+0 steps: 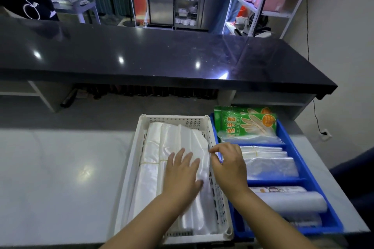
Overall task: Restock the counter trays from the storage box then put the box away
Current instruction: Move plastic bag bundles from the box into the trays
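A white perforated tray [139, 143] stands on the grey counter, filled with bundles of clear plastic bags [159, 147]. My left hand [183, 170] lies flat, fingers spread, on the right-hand bundle. My right hand [228, 163] hovers over the tray's right wall, thumb and fingers curled around the edge of that bundle. To the right, touching the white tray, a blue divided tray [315, 186] holds green glove packets [249, 123] at its far end, flat clear bags [269, 163] in the middle and rolls of bags [291, 200] at the near end.
A black glossy raised counter [162, 56] runs across behind the trays, with open shelving under it. The grey worktop [60, 168] stretches left of the trays. A person stands at the far left beyond the counter. Metal racks and a cabinet stand further back.
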The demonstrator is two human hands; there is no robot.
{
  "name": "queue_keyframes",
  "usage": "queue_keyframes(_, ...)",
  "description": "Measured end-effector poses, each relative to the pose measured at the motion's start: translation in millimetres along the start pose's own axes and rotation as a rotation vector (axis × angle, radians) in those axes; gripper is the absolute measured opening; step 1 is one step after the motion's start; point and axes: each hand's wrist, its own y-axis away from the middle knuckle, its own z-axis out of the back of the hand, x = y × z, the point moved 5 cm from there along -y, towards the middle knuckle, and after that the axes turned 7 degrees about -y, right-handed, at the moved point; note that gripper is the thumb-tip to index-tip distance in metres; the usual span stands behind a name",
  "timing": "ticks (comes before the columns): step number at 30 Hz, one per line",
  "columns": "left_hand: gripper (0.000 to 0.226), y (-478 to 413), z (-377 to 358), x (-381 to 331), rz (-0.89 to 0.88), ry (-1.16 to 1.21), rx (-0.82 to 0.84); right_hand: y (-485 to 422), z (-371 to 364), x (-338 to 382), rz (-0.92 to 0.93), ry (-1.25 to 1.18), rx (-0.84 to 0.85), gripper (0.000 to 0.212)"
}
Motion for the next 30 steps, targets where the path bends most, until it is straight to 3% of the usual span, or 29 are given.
queue_keyframes(3, 0.075, 1, -16, -6, -0.051, -0.078, 0.100, -4, -7, -1, 0.015, -0.018, 0.056, 0.017)
queue_keyframes(10, 0.071, -5, -10, -10, -0.023, -0.062, 0.057, -17, -16, -14, 0.083, -0.019, 0.221, 0.014)
queue_keyframes(17, 0.031, 30, 36, 28, 0.206, 0.007, -0.254, -17, -53, 11, 0.350, 0.118, 0.505, 0.012)
queue_keyframes(22, 0.024, 95, 59, 66, 0.385, -0.033, -0.385, 22, -75, 62, 0.526, 0.173, 0.644, 0.025)
queue_keyframes(28, 0.020, 207, 89, 112, 0.565, -0.106, -0.485, 96, -84, 144, 0.748, 0.253, 0.726, 0.027)
queue_keyframes(30, 0.020, 258, 96, 129, 0.621, -0.116, -0.535, 127, -84, 180, 0.819, 0.248, 0.718, 0.018)
